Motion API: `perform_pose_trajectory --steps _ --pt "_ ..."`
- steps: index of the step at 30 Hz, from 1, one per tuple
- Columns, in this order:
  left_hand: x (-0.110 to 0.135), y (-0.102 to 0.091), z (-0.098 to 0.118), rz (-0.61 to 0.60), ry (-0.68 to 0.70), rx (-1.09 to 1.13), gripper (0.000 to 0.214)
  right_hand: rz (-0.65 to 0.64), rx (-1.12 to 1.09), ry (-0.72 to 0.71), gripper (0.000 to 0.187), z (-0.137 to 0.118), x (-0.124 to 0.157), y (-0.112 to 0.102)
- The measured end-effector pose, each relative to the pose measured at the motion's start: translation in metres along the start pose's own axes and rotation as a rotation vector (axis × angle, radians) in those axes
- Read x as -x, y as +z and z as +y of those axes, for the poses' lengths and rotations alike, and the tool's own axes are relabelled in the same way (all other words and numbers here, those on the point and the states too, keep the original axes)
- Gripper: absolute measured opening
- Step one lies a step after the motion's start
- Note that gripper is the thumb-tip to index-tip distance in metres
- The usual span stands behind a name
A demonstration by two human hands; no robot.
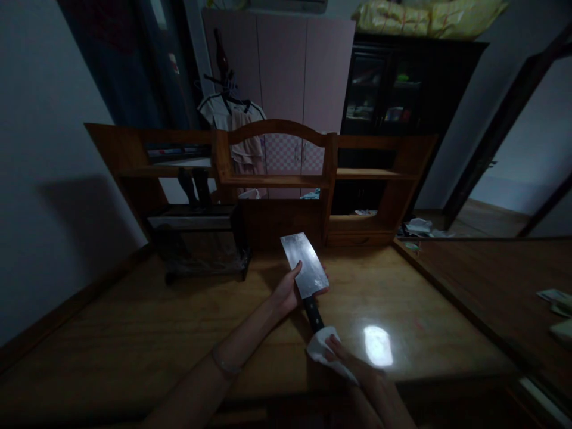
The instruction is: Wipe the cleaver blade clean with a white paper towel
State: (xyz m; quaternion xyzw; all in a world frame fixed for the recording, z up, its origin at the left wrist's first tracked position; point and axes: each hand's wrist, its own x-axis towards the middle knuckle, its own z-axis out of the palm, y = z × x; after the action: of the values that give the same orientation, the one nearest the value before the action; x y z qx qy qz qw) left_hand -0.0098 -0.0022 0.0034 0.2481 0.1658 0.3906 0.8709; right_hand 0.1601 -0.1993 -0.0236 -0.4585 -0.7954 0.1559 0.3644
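A cleaver (304,262) with a broad metal blade and a black riveted handle is held over the wooden desk, its blade pointing away from me. My left hand (288,292) grips the blade near the handle, thumb on top and fingers passing underneath to the far edge. In my right hand (353,363) is a white cloth or tissue (320,344), pressed around the butt end of the handle. The cloth hides that end of the handle and some of the right fingers.
On the left of the desk (214,345) stands a knife block (201,238) with black handles sticking up. A wooden shelf unit (277,126) rises along the back edge. Light reflects off the desktop at right. Another wooden surface (482,274) adjoins on the right.
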Motion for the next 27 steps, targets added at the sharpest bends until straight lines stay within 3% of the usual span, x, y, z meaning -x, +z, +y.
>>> perform_pose_trajectory --steps 2,5,8,11,16,19,21,27 --pt "0.000 0.001 0.000 0.010 -0.020 0.014 0.049 0.055 0.000 0.091 0.057 -0.005 -0.008 -0.008" --pt "-0.001 0.000 0.000 -0.008 -0.057 0.020 0.052 0.111 -0.014 0.093 0.061 -0.015 -0.039 -0.012" --pt "-0.002 -0.003 0.001 0.016 -0.099 -0.010 0.055 0.042 -0.015 0.034 0.072 -0.020 -0.069 0.001" --pt "-0.004 -0.006 0.000 0.077 -0.118 -0.041 0.055 -0.006 -0.001 0.005 0.083 -0.019 -0.079 0.019" --pt "-0.005 -0.016 -0.001 0.099 -0.061 -0.249 0.038 0.029 -0.033 0.031 0.085 -0.014 -0.058 0.029" --pt "-0.004 -0.020 0.001 0.033 0.032 -0.407 0.038 0.012 -0.029 0.058 0.083 -0.014 -0.043 0.027" --pt "-0.002 -0.021 0.003 -0.009 0.020 -0.479 0.039 -0.002 -0.012 0.069 0.083 -0.013 -0.035 0.027" --pt "-0.002 -0.017 0.000 -0.024 0.090 -0.482 0.040 -0.048 0.096 -0.027 0.084 -0.003 -0.016 0.031"
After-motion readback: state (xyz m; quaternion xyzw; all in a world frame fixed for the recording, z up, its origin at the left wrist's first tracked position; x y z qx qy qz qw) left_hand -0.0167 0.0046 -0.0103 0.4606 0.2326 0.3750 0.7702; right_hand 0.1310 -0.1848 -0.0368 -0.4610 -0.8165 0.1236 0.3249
